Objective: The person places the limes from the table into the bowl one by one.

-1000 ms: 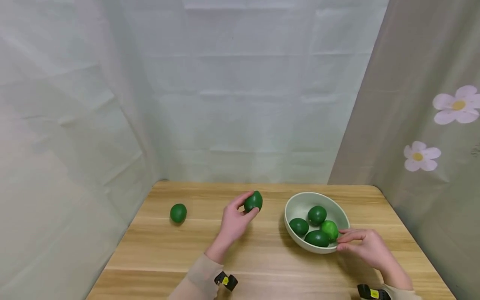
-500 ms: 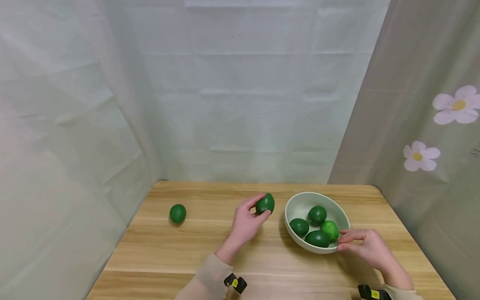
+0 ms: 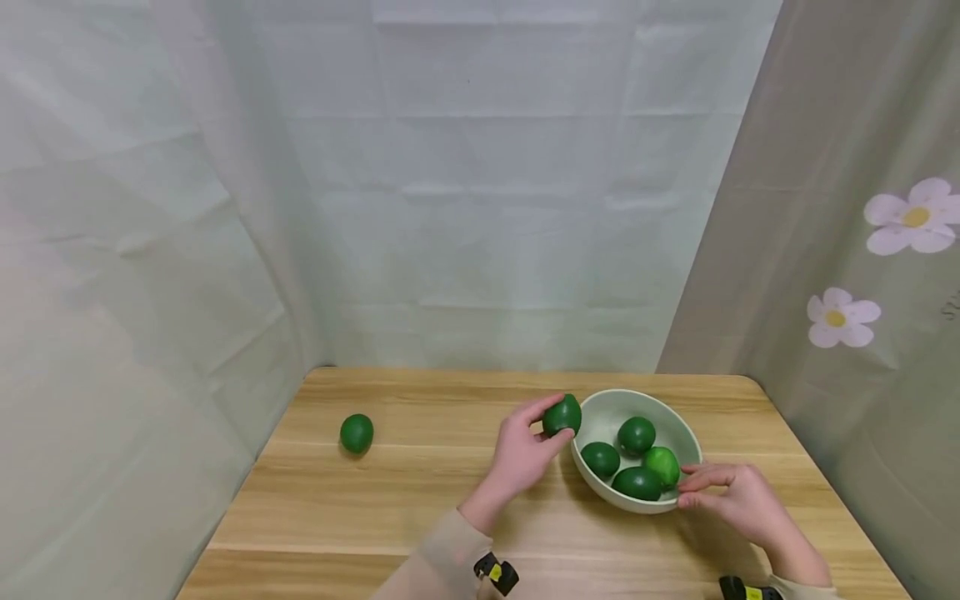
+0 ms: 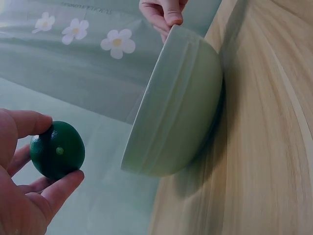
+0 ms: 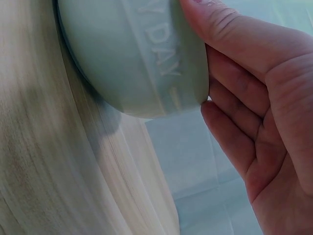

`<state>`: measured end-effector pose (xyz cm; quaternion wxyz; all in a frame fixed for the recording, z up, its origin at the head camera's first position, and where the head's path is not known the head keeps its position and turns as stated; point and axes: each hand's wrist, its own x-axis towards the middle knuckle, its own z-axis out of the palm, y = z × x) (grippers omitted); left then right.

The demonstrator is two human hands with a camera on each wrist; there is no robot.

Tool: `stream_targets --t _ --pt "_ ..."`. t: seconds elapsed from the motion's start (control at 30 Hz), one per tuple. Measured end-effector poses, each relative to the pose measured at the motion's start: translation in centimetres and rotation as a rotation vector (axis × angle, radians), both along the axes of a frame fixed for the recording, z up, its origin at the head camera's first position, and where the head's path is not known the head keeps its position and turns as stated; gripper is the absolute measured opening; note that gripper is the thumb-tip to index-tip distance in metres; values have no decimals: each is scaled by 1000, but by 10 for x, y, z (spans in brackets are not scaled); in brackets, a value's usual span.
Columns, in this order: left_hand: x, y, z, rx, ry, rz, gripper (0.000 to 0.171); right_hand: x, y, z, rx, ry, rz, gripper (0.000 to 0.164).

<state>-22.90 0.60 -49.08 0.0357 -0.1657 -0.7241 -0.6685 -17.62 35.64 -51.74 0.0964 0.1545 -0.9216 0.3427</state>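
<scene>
In the head view, my left hand (image 3: 522,452) pinches a dark green lime (image 3: 562,415) between thumb and fingers, just off the left rim of a pale green bowl (image 3: 667,417). The left wrist view shows the same lime (image 4: 57,150) raised above the tabletop, apart from the bowl (image 4: 181,107). At the bowl's right side, my right hand (image 3: 738,496) grips the rim with thumb and fingertips. Inside the bowl lie several limes, one bright green lime (image 3: 662,467) and other dark ones, such as the dark lime (image 3: 637,435) at the back.
Another dark green lime (image 3: 356,433) lies by itself on the left part of the wooden table (image 3: 420,500). Light curtains (image 3: 480,208) hang behind the table and along both sides. Raised letters show on the bowl's outer wall (image 5: 151,58) in the right wrist view.
My left hand has carried its lime rightward, from the middle of the table to the bowl's left rim. The right hand stays on the bowl, and the bowl's contents look the same.
</scene>
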Motion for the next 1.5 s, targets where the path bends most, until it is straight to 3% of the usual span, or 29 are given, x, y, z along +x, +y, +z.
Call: stream_targets --t 0.33,0.67,0.9,1.2,1.5 --pt "1 19 4 -45 6 -24 48 0 0 -2 -11 37 12 19" --pt "0 45 0 -157 43 -60 48 1 -1 -1 -16 36 7 18" --pt "-4 55 -6 -305 145 -49 48 -1 -5 -5 -23 35 7 17" --pt "-7 67 -9 -449 163 -44 50 -3 -7 -7 -22 31 5 16" --pt "-17 88 -9 -763 231 26 48 -2 -3 -8 -35 56 7 17"
